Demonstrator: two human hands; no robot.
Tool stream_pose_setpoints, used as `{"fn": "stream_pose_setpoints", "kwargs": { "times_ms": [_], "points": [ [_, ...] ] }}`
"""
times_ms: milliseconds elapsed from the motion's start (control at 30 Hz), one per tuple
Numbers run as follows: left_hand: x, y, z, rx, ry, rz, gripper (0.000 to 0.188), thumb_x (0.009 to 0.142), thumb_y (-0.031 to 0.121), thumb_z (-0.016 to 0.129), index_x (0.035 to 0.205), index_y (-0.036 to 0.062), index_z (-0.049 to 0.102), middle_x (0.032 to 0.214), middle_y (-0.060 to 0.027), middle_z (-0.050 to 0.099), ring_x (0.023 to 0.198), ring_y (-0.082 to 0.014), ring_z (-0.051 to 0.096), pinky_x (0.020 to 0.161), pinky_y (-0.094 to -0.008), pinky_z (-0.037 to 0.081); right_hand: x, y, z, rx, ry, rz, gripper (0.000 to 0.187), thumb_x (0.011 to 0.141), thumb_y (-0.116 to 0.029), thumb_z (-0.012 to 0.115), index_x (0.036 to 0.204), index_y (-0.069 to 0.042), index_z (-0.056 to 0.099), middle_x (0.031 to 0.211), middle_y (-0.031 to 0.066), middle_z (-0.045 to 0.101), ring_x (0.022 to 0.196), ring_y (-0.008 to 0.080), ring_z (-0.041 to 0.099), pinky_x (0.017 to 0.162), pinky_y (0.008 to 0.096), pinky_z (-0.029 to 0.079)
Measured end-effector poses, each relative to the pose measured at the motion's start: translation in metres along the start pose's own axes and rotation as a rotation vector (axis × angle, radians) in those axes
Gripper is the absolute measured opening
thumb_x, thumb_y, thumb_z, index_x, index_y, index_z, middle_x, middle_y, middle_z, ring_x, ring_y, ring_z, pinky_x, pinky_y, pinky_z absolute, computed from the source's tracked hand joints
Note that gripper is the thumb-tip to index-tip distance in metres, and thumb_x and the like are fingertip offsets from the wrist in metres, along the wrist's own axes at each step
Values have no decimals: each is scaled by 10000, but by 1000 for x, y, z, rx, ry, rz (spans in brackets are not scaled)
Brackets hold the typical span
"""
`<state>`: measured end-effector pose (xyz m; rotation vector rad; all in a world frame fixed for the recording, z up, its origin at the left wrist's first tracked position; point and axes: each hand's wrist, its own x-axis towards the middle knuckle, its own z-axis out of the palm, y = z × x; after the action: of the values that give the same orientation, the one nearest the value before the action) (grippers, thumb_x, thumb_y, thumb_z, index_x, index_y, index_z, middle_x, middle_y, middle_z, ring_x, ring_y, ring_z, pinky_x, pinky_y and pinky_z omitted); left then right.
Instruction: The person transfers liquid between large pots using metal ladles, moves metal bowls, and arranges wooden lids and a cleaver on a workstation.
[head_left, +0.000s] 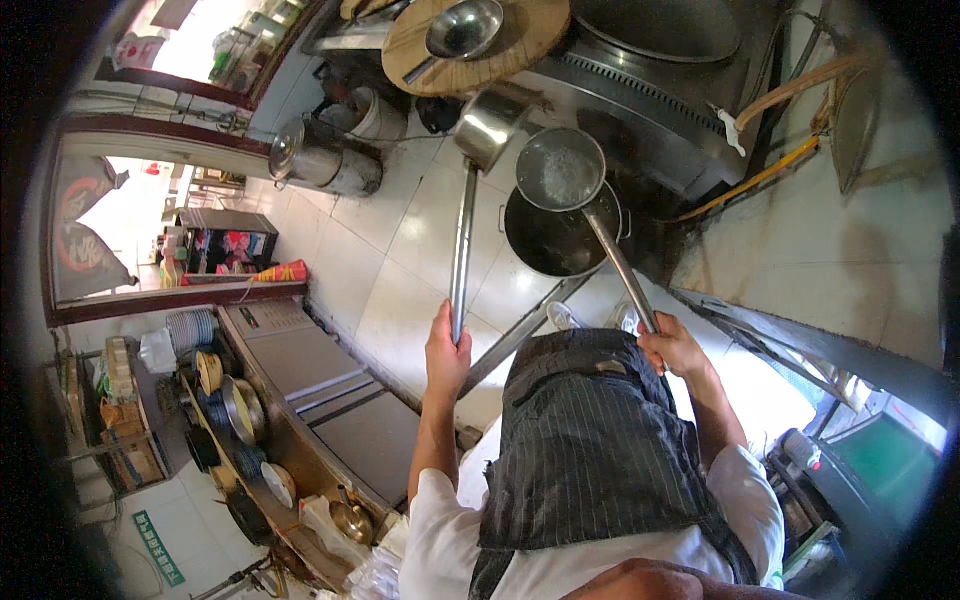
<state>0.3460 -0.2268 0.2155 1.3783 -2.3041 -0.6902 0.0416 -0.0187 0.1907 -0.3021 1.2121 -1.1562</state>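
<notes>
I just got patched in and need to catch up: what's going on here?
A person in a dark striped apron holds two long-handled tools. The left hand grips a deep metal ladle by its handle; the right hand grips a round scoop, whose contents I can't make out. The scoop's bowl partly covers the far side of a dark pot in this view. Another ladle lies on a round wooden board.

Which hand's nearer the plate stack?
Left. The left hand, gripping a long-handled scoop, is to the right of the plate stack, apart from it; the right hand, gripping a round-headed utensil, is farther right.
</notes>
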Motion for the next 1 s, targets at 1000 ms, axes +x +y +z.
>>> {"fn": "stream_pose_setpoints", "kwargs": {
  "times_ms": [1000],
  "points": [
    [-57,-93,115,-239,-168,-279,488,733,16,508,1189,76,344,729,-186,541,650,-367,554,596,-398,444,54,64,-28,-1281,673,-166,325,714,-75,553,988,42,423,695,267,574,676,435,574,615,487,465]
  ]
}}
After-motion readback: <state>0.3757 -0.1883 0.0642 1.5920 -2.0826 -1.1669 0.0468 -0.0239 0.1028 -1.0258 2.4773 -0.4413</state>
